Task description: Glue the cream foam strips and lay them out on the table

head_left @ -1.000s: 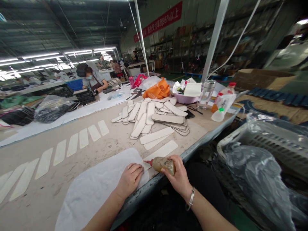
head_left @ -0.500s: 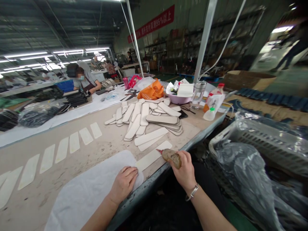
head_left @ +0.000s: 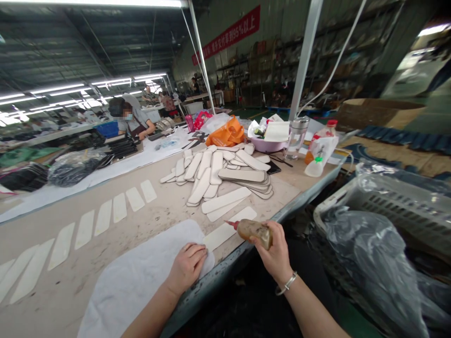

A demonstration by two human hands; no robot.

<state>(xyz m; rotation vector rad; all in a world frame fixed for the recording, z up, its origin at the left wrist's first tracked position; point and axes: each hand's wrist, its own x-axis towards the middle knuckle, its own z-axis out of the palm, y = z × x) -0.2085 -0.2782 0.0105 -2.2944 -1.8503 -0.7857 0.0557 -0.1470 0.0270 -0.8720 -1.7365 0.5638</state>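
Note:
My right hand [head_left: 276, 253] is wrapped round a murky brown glue bottle [head_left: 254, 232] with a red nozzle. The bottle lies nearly level, its tip pointing left just over a pale flat strip [head_left: 221, 238]. I cannot tell whether the tip touches the strip. My left hand [head_left: 187, 266] rests palm down, fingers lying flat, on a white rounded sheet [head_left: 141, 272]; its fingertips are at the strip's left end. Beyond the strip, two more pale strips [head_left: 225, 201] overlap, in front of a heap of round-ended, dark-edged pieces [head_left: 204, 173].
A row of pale strips [head_left: 84, 229] lies spaced out on the left of the table. Behind the heap are an orange bag [head_left: 227, 133], a pink bowl [head_left: 269, 145] and a clear cup [head_left: 296, 141]. A plastic crate [head_left: 398, 197] stands right. A co-worker [head_left: 132, 119] sits far left.
The glue bottle's nozzle has moved left along the strip, and the bottle lies more level. My left hand stays on the sheet. The whole view has shifted slightly.

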